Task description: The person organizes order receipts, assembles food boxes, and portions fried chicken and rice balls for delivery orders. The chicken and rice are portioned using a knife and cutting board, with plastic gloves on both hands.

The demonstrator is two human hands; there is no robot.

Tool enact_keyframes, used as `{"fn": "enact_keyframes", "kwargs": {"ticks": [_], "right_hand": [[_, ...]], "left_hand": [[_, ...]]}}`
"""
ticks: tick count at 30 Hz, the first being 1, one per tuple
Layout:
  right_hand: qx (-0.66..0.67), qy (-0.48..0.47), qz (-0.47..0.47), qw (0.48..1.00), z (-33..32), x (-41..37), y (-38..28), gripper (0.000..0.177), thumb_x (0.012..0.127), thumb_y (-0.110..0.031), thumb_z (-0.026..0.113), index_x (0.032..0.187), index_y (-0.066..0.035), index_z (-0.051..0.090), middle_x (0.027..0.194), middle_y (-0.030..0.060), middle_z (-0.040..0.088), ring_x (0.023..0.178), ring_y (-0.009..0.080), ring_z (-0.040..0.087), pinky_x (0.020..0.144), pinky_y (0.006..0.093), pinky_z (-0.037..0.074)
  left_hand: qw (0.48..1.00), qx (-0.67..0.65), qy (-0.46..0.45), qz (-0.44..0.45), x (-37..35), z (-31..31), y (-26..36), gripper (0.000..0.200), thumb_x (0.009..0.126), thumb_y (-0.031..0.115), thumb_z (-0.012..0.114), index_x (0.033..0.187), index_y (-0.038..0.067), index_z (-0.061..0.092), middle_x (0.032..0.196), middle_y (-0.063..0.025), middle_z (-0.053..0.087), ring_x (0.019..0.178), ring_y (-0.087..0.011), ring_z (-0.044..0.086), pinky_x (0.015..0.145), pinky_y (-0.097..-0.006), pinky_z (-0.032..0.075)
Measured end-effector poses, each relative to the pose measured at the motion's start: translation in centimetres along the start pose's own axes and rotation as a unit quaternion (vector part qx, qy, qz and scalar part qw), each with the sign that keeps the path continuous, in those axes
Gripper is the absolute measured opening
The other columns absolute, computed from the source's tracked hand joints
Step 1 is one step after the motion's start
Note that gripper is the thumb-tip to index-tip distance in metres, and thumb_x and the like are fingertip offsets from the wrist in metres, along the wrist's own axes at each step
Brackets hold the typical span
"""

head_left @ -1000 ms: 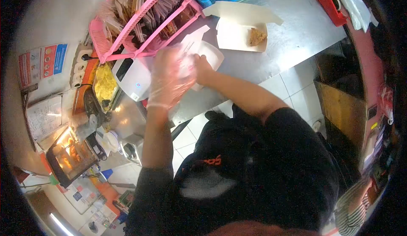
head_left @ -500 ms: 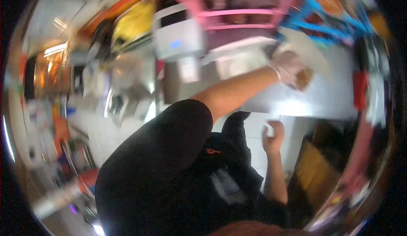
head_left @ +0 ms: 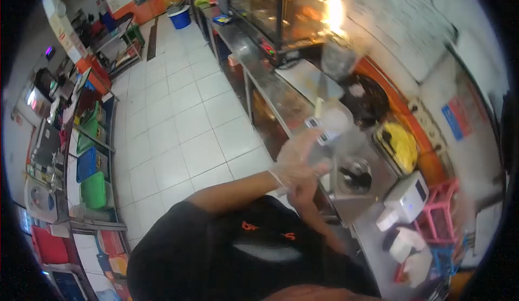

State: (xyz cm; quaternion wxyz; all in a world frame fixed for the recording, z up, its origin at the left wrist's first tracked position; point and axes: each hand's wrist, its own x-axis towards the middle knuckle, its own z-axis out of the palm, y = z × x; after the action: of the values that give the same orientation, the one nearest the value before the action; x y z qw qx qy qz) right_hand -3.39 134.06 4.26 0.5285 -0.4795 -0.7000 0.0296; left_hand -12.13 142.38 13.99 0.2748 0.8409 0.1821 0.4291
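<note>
My left hand, in a clear loose glove, is raised in front of my chest beside the counter. Its fingers point toward a white round container and look spread, though blurred; no held item shows. Bare, my right hand is at the left wrist, close to the glove's cuff, its fingers mostly hidden and smeared. A knife with a pale handle lies by a white board. Beyond the hands, a metal basin holds a dark utensil.
The steel counter runs along my right, with a lit glass cabinet, a yellow-covered container, a white device and a pink rack. A tiled floor and shelves with green bins are at left.
The view has swung toward the aisle. My gloved left hand has left the steel table near the pink rack, where it held something brownish, and my right hand has come up to it.
</note>
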Motion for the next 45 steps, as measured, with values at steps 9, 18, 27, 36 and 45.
{"fn": "enact_keyframes", "kwargs": {"ticks": [9,18,27,36,45], "right_hand": [[0.076,-0.186,0.138,0.97,20.5,15.6,3.3,0.01,0.078,-0.011,0.062,0.085,-0.004,0.066,0.087,0.0162,0.064,0.078,0.0335,0.062,0.071,0.0407,0.049],[-0.089,0.1,0.002,0.991,32.0,43.6,27.9,0.011,0.079,-0.008,0.063,0.089,-0.004,0.063,0.078,0.0129,0.057,0.072,0.0288,0.057,0.067,0.0399,0.046],[-0.438,-0.023,-0.18,0.88,49.8,83.2,39.1,0.047,0.086,-0.013,0.05,0.131,-0.001,0.049,0.144,0.0142,0.041,0.138,0.0322,0.032,0.114,0.0463,0.024],[-0.608,-0.181,0.088,0.768,47.6,84.6,37.1,0.077,0.085,-0.052,0.058,0.148,-0.013,0.034,0.154,0.0021,0.031,0.143,0.0208,0.025,0.116,0.0412,0.017],[-0.829,-0.088,0.08,0.547,39.0,71.1,33.2,0.098,0.087,-0.064,0.05,0.152,-0.005,0.007,0.159,0.0176,0.002,0.144,0.0441,0.001,0.113,0.0622,0.006]], "left_hand": [[0.934,-0.252,0.123,-0.222,2.7,-20.5,-20.9,0.07,0.092,0.043,0.056,0.14,-0.004,0.034,0.137,-0.019,0.047,0.131,-0.0264,0.04,0.109,-0.0383,0.03],[0.898,0.005,0.099,-0.43,4.8,-36.5,-49.4,0.037,0.087,0.031,0.067,0.11,0.002,0.063,0.1,-0.0127,0.068,0.098,-0.025,0.064,0.089,-0.0342,0.048],[0.899,-0.07,0.163,-0.399,19.3,-51.0,-71.1,0.038,0.087,0.035,0.068,0.105,0.001,0.065,0.095,-0.0074,0.068,0.087,-0.0151,0.061,0.081,-0.0294,0.049],[0.963,0.075,0.125,-0.225,50.9,-61.2,-88.9,0.049,0.089,0.045,0.059,0.111,0.001,0.064,0.102,-0.0148,0.068,0.095,-0.0234,0.065,0.087,-0.0343,0.049],[0.983,0.149,0.065,0.085,66.4,-60.0,-90.1,0.044,0.089,0.037,0.057,0.112,0.0,0.062,0.114,-0.0201,0.062,0.108,-0.0327,0.058,0.098,-0.0424,0.043]]}}
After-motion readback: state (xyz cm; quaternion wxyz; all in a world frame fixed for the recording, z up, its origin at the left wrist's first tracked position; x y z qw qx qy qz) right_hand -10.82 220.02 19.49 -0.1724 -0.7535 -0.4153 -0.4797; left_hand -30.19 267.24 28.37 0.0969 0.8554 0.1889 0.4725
